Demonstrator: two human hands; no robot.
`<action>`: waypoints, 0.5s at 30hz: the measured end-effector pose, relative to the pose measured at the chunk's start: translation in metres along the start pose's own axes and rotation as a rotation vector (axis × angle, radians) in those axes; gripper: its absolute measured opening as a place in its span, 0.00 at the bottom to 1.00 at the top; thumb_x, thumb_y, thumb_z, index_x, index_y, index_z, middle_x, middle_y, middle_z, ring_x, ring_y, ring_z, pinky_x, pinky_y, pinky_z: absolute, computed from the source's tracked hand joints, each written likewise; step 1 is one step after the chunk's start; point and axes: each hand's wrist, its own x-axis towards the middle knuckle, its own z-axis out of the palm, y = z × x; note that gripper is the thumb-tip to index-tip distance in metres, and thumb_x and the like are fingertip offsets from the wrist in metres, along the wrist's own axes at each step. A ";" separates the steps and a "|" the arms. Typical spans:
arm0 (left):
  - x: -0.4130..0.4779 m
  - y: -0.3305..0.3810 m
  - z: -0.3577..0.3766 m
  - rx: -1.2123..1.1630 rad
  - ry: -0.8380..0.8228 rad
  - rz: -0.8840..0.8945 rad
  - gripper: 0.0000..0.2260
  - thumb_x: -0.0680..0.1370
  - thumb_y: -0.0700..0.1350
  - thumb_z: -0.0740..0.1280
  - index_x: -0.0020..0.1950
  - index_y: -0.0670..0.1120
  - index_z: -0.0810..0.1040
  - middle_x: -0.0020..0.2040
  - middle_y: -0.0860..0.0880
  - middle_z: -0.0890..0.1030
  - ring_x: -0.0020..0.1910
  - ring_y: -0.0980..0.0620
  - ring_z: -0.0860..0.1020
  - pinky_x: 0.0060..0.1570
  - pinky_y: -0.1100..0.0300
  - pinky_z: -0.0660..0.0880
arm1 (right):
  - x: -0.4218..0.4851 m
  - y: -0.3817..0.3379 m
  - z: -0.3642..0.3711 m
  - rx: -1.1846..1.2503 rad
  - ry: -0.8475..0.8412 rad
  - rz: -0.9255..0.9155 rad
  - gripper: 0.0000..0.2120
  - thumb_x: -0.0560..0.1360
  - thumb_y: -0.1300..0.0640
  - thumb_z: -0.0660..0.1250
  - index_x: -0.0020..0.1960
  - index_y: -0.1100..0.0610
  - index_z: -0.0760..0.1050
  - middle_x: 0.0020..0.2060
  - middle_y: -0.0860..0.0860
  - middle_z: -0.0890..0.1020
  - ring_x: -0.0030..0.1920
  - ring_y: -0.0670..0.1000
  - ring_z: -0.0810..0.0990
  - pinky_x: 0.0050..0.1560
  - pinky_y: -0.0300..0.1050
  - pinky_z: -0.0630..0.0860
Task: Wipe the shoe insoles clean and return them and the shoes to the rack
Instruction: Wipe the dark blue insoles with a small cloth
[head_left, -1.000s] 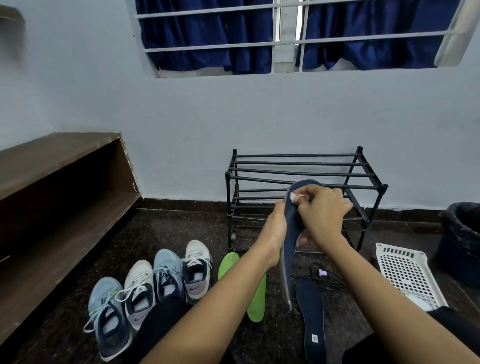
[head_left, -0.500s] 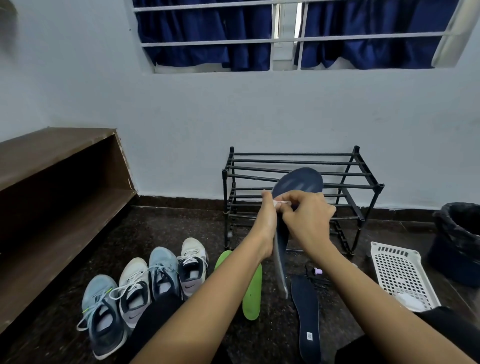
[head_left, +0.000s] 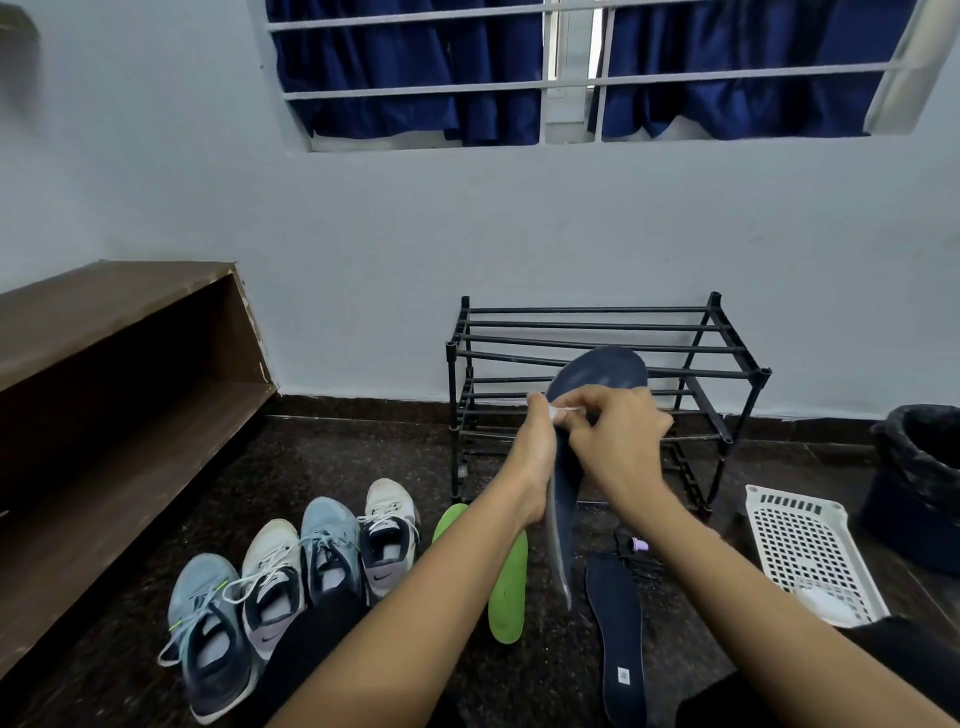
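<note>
A person's left hand grips a dark blue insole held upright in front of the black rack, while the right hand pinches a small white wipe against its face. On the floor below lie a second dark insole and a green insole, with four shoes lined up to the left.

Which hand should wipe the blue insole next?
The right hand: it pinches the white wipe against the dark blue insole. The left hand is busy gripping the insole's edge, holding it upright.
</note>
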 end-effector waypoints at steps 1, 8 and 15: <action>0.002 0.002 -0.002 -0.007 0.010 -0.002 0.30 0.82 0.63 0.47 0.48 0.45 0.82 0.40 0.43 0.85 0.42 0.47 0.82 0.41 0.57 0.78 | -0.005 -0.002 0.002 0.022 -0.018 -0.019 0.06 0.73 0.54 0.69 0.43 0.43 0.81 0.39 0.44 0.83 0.54 0.52 0.71 0.47 0.47 0.57; 0.002 0.004 0.001 -0.002 0.036 0.017 0.32 0.82 0.63 0.46 0.43 0.44 0.81 0.33 0.44 0.83 0.38 0.47 0.81 0.40 0.57 0.77 | -0.002 -0.002 0.002 0.045 0.003 -0.010 0.05 0.71 0.53 0.69 0.40 0.42 0.80 0.35 0.42 0.82 0.51 0.50 0.75 0.45 0.47 0.56; -0.007 -0.002 0.012 0.048 -0.003 0.056 0.26 0.82 0.62 0.50 0.63 0.46 0.77 0.42 0.43 0.83 0.36 0.49 0.83 0.35 0.57 0.79 | 0.018 0.011 -0.006 0.010 0.100 0.096 0.03 0.73 0.51 0.69 0.43 0.44 0.81 0.36 0.43 0.79 0.55 0.53 0.70 0.47 0.48 0.54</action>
